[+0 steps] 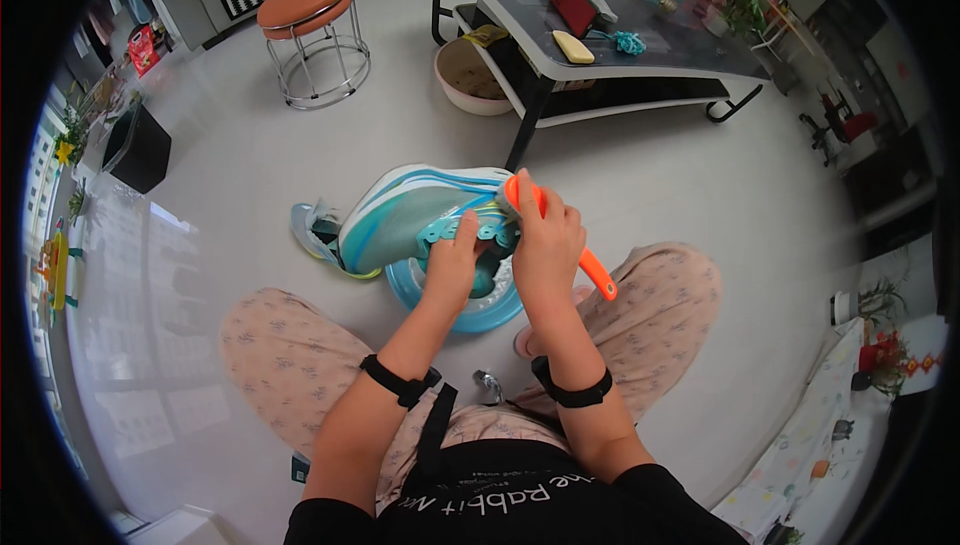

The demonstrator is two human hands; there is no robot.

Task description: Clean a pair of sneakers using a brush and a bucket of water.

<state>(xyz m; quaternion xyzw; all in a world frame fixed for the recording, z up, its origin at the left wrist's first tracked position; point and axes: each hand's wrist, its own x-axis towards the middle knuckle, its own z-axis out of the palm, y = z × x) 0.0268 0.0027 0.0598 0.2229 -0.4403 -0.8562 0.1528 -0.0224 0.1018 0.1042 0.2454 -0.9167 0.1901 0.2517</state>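
A teal, white and blue sneaker [392, 223] is held sideways over a round light-blue basin [478, 319]. My left hand [453, 263] grips it by the collar and lace area, the fingers partly hidden inside the opening. My right hand [548, 240] is closed around an orange scrub brush [598, 275]; its bristles touch the shoe near the heel end. On the floor left of the held shoe rests a second, pale grey-blue sneaker [316, 230], partly covered by the first. What lies in the basin is mostly hidden by my hands and the shoe.
Ahead stands a dark low table [620, 55] bearing a yellow soap bar [573, 47] and a teal scrubber [630, 43]. A tub [468, 85] sits beneath its near left corner. An orange-topped stool [305, 7] and a black bin [137, 148] stand to the left.
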